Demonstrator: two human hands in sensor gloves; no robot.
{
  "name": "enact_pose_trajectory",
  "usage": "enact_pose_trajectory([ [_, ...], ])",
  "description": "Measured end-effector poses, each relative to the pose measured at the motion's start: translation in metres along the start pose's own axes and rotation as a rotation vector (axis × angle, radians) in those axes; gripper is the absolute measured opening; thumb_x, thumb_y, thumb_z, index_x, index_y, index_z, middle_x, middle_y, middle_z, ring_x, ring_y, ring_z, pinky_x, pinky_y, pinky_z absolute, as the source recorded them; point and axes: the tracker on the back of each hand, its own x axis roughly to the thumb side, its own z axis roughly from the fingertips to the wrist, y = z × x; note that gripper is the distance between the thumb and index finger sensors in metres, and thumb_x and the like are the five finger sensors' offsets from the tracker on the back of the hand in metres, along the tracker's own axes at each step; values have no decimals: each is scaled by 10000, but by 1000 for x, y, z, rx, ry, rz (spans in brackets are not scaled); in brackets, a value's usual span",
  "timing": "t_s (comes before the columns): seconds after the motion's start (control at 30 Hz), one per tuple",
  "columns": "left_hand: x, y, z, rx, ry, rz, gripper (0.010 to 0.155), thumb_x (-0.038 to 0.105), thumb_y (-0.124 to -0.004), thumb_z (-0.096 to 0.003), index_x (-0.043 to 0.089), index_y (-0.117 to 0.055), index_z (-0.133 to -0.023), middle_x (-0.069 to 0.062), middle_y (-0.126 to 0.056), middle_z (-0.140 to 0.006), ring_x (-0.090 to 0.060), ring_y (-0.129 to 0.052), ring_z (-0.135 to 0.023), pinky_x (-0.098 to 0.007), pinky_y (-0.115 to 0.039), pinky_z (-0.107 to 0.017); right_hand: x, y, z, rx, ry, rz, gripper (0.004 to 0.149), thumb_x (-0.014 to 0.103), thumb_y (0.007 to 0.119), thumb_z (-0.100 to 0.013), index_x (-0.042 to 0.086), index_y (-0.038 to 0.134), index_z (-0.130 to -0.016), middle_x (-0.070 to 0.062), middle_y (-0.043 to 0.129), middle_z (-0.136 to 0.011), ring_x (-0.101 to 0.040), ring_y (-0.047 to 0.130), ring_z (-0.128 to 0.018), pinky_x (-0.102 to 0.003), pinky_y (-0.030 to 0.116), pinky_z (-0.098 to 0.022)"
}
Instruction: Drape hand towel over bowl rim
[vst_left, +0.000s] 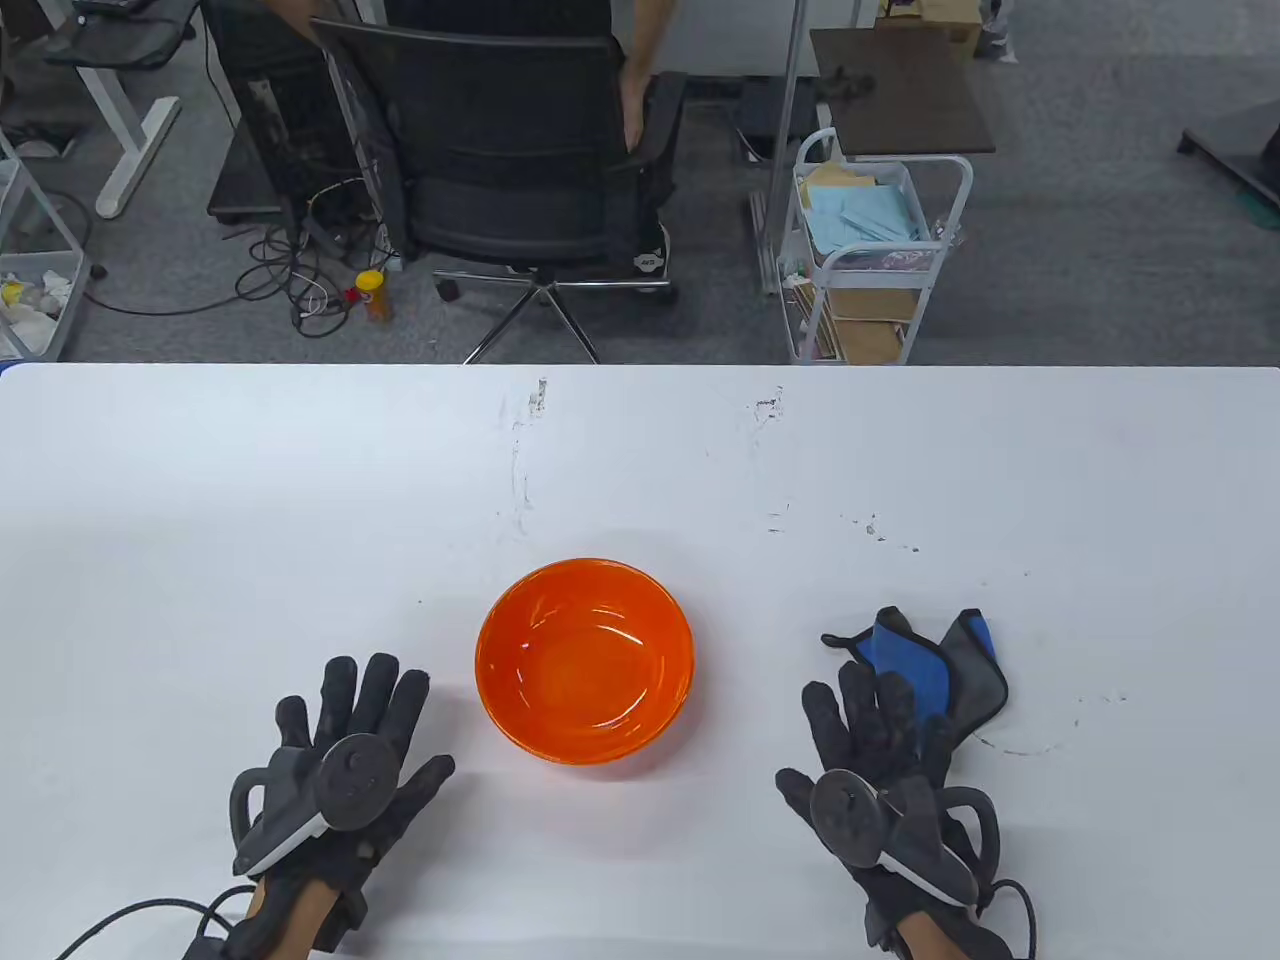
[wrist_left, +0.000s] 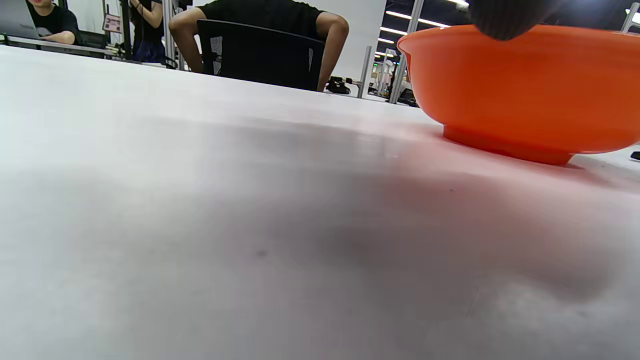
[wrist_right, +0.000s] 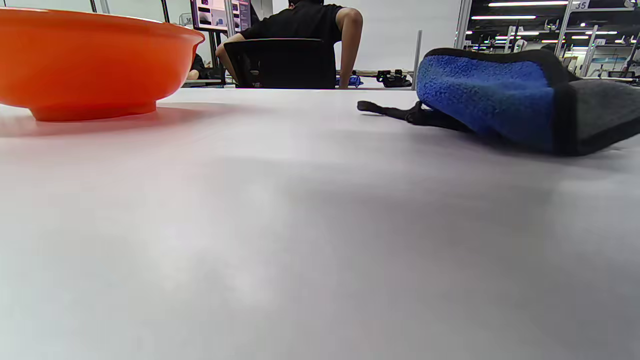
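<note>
Left hand (vst_left: 345, 775): flat on tabletop (vst_left: 250, 520), fingers spread, holding nothing, left of bowl (vst_left: 585, 660). Right hand (vst_left: 880, 780): fingers extended and spread, tips at near edge of towel (vst_left: 935, 670); contact with towel not determinable. Towel: blue and grey with black trim, crumpled on tabletop, right of bowl and apart from it. Bowl: orange, upright, mid-tabletop between hands. Beyond far edge: black chair (vst_left: 520, 170), white cart (vst_left: 870, 250).

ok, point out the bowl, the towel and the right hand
bowl (vst_left: 585, 662): table view, inner floor of the orange bowl
towel (vst_left: 925, 668): table view, blue face of the cloth
right hand (vst_left: 880, 745): table view, gloved knuckles above the tracker
</note>
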Motion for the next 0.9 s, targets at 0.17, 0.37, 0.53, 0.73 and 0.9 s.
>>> enact_pose_trajectory([
  [0.17, 0, 0, 0, 0, 1, -3, 799, 671, -524, -560, 325, -98, -1140, 35, -20, -1204, -337, 19, -1083, -687, -60, -685, 0, 0, 0, -8, 2, -4, 791, 609, 469, -583, 182, 101, -1138, -209, 35, -1172, -571, 94, -1065, -798, 188, -644],
  [0.37, -1, 0, 0, 0, 3, 0, 798, 672, -524, -560, 325, -100, -1142, 36, -20, -1205, -336, 20, -1083, -688, -61, -686, 0, 0, 0, -13, 0, -6, 793, 608, 470, -583, 181, 101, -1139, -207, 36, -1174, -569, 94, -1066, -799, 188, -644],
  [0.53, 0, 0, 0, 1, 0, -3, 796, 670, -524, -561, 326, -100, -1141, 38, -22, -1205, -336, 18, -1084, -687, -61, -688, -1, -1, 1, -28, 0, -14, 792, 609, 471, -582, 180, 108, -1140, -208, 46, -1177, -578, 110, -1067, -801, 194, -644],
  [0.73, -1, -1, 0, -10, 4, -1, 793, 667, -526, -561, 326, -108, -1142, 36, -28, -1205, -339, 13, -1084, -688, -66, -688, -9, -7, 3, -79, 34, -51, 775, 603, 477, -583, 186, 148, -1147, -217, 119, -1195, -613, 155, -1063, -809, 190, -629],
  [0.9, -1, 2, 1, 13, 7, 1, 792, 665, -528, -561, 321, -117, -1144, 35, -33, -1207, -341, 7, -1085, -689, -69, -689, -25, -21, 9, -176, 112, -123, 778, 596, 482, -586, 169, 165, -1153, -239, 154, -1199, -616, 175, -1068, -813, 191, -629],
])
